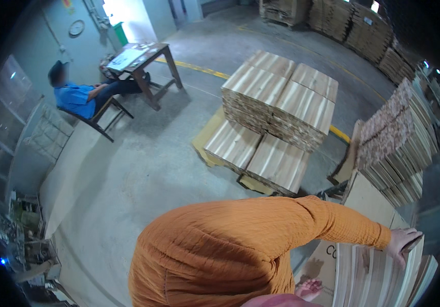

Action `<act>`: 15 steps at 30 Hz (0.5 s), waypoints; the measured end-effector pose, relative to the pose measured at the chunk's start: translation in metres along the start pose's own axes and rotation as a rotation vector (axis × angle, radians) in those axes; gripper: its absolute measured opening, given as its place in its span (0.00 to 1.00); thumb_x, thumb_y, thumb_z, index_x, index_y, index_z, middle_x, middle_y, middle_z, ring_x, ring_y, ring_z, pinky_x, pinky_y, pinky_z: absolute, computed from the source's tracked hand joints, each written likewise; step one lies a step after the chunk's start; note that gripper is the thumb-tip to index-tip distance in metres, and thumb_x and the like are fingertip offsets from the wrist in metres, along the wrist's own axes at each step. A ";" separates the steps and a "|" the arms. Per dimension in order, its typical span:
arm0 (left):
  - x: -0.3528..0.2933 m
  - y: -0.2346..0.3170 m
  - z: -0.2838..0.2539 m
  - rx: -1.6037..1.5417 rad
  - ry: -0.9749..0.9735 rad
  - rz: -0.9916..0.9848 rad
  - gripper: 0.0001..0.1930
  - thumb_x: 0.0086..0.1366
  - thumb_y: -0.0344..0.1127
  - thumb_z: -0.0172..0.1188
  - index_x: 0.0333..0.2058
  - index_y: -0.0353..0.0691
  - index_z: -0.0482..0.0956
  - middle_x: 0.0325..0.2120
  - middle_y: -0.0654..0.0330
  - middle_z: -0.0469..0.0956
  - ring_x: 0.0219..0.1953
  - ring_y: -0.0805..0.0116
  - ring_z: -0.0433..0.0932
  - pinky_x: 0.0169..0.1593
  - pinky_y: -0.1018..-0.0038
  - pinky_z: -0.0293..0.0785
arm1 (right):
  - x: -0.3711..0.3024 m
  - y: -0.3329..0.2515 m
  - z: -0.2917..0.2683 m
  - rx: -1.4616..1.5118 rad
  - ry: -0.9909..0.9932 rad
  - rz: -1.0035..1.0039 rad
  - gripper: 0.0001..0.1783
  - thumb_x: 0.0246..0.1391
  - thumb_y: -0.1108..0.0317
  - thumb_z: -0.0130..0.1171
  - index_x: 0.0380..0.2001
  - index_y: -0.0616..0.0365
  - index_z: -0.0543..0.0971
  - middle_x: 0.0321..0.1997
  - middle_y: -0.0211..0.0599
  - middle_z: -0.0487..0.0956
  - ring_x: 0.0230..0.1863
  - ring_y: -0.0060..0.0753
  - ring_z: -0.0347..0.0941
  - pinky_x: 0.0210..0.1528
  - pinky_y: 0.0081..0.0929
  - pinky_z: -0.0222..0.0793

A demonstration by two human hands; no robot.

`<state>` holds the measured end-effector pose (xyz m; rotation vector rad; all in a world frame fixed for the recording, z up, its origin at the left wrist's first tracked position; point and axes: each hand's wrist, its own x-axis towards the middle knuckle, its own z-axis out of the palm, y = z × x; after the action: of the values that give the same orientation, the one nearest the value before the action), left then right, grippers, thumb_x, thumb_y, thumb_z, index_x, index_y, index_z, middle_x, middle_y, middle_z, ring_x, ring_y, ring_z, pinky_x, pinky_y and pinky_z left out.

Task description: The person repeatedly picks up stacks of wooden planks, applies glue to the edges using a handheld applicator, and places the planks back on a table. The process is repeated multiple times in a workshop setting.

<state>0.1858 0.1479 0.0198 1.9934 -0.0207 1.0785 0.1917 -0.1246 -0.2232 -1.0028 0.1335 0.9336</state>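
My left arm, in an orange quilted sleeve, reaches across to the right. My left hand (403,245) is closed round the upper edge of a striped wooden panel (368,273), with the thumb on its near face. More panel edges (425,273) show just beyond it. Low in the picture, beside the panel, is my right hand (309,289). Its fingers are loosely curled and apart, and nothing shows in them. A brown cardboard sheet (322,261) with printing lies by that hand. My body hides the right forearm.
Wooden panels (281,97) are stacked in two heights on a yellowish pallet base (207,138). Another tall panel stack (394,138) stands at the right. A person in blue (76,100) sits by a wooden table (145,56) at the far left. Machinery (30,240) lines the left edge.
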 end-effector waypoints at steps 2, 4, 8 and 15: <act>-0.001 -0.005 -0.001 -0.025 -0.034 0.028 0.69 0.29 0.69 0.69 0.60 0.27 0.42 0.53 0.43 0.55 0.58 0.48 0.55 0.59 0.58 0.53 | 0.013 -0.007 0.007 0.030 0.019 0.013 0.16 0.55 0.55 0.49 0.31 0.59 0.74 0.32 0.38 0.76 0.30 0.34 0.71 0.35 0.29 0.71; 0.001 -0.008 -0.001 -0.040 -0.040 0.052 0.70 0.28 0.68 0.70 0.60 0.26 0.42 0.52 0.43 0.55 0.57 0.49 0.55 0.59 0.59 0.53 | 0.022 -0.015 0.006 0.043 0.001 0.083 0.17 0.56 0.54 0.49 0.35 0.59 0.73 0.35 0.38 0.76 0.33 0.33 0.71 0.37 0.28 0.71; 0.005 -0.017 0.014 0.009 -0.028 0.122 0.72 0.28 0.66 0.71 0.60 0.25 0.38 0.52 0.43 0.55 0.56 0.50 0.56 0.59 0.63 0.53 | 0.027 -0.007 -0.008 0.091 -0.085 0.228 0.20 0.57 0.53 0.48 0.42 0.60 0.71 0.40 0.37 0.75 0.37 0.33 0.71 0.39 0.26 0.69; -0.003 -0.002 0.020 -0.057 -0.061 0.095 0.74 0.29 0.67 0.70 0.60 0.24 0.33 0.49 0.41 0.58 0.53 0.49 0.59 0.57 0.62 0.55 | 0.033 -0.021 -0.029 0.422 -0.046 0.397 0.24 0.59 0.52 0.45 0.48 0.60 0.70 0.50 0.42 0.74 0.47 0.34 0.71 0.43 0.28 0.69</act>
<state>0.1982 0.1345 0.0113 1.9901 -0.1789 1.0648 0.2362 -0.1307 -0.2419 -0.5691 0.4843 1.2255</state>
